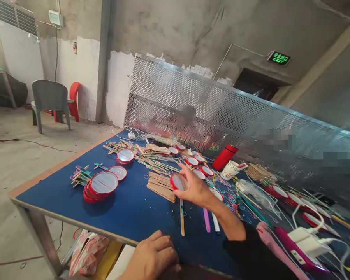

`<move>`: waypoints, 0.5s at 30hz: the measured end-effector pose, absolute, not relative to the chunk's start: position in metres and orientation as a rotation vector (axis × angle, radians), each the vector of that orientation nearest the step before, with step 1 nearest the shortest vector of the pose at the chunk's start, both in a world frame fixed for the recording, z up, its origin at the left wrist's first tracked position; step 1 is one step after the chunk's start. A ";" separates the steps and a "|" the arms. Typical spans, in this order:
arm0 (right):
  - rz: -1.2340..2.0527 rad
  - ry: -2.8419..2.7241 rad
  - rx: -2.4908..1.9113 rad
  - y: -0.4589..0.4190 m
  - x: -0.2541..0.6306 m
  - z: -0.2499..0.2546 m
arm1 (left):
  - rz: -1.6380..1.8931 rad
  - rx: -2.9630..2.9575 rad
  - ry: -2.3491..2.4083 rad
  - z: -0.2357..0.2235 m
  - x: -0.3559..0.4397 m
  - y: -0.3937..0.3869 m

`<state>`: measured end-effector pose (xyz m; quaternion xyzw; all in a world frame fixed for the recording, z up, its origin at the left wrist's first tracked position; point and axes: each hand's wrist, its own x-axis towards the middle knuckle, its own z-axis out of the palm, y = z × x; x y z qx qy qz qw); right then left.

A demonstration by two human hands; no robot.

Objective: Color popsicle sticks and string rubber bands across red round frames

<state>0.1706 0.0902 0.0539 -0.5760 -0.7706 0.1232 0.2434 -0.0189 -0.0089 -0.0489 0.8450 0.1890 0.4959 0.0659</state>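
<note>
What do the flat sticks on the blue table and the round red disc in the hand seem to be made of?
The sticks look like bare, unpainted wood: pale tan, matte and faintly grained. The disc seems to have a glossy red plastic rim around a thin, translucent skin, possibly film.

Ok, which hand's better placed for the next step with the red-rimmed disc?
Right, probably: the right hand grips the red-rimmed disc beside the stack of wooden craft sticks. The left hand sits farther off at the table's near edge.
</note>
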 end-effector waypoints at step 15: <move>0.478 -1.801 -1.555 0.113 0.272 0.041 | 1.370 2.510 0.647 -0.064 -0.016 -0.009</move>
